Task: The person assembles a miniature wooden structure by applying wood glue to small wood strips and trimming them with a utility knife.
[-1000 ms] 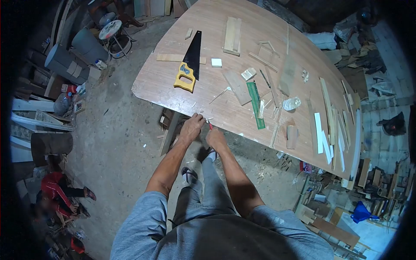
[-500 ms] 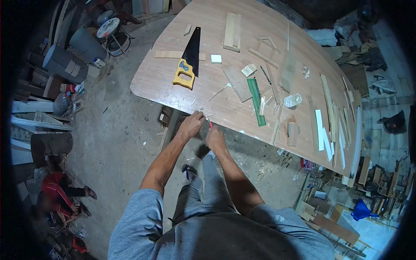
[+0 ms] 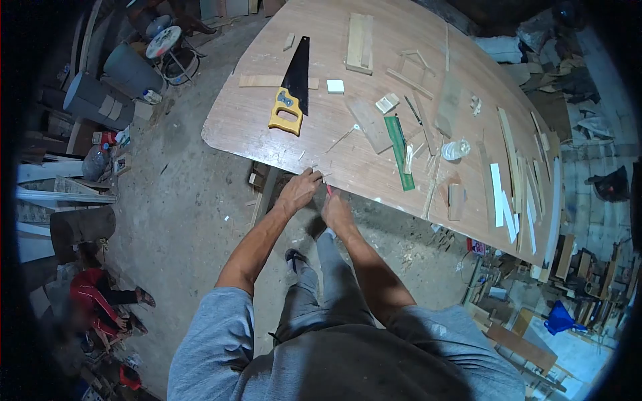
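At the near edge of the wooden table [image 3: 257, 148], my left hand [image 3: 298, 191] is closed, its fingers pinching a thin wooden stick [image 3: 326, 175] whose end juts out to the right. My right hand [image 3: 338, 212], just below and beside it, is wrapped round a slim red-handled tool [image 3: 328, 190]; its tip meets the stick, and its exact kind is too small to make out. Beyond my hands lies a handsaw [image 3: 289, 107] with a yellow handle. A thin stick with a white end [image 3: 344, 137] rests farther right.
On the table are a green ruler [image 3: 400, 154], a clear plastic cup [image 3: 456, 150], a small wooden frame [image 3: 416, 72], a pencil [image 3: 413, 110], wood blocks [image 3: 360, 43] and white strips [image 3: 497, 194]. A person in red [image 3: 97, 301] sits at the lower left. Scrap wood lies at right.
The camera view has shifted slightly. Both hands stay together at the table edge, with the red-handled tool still against the stick and only a small movement between them.
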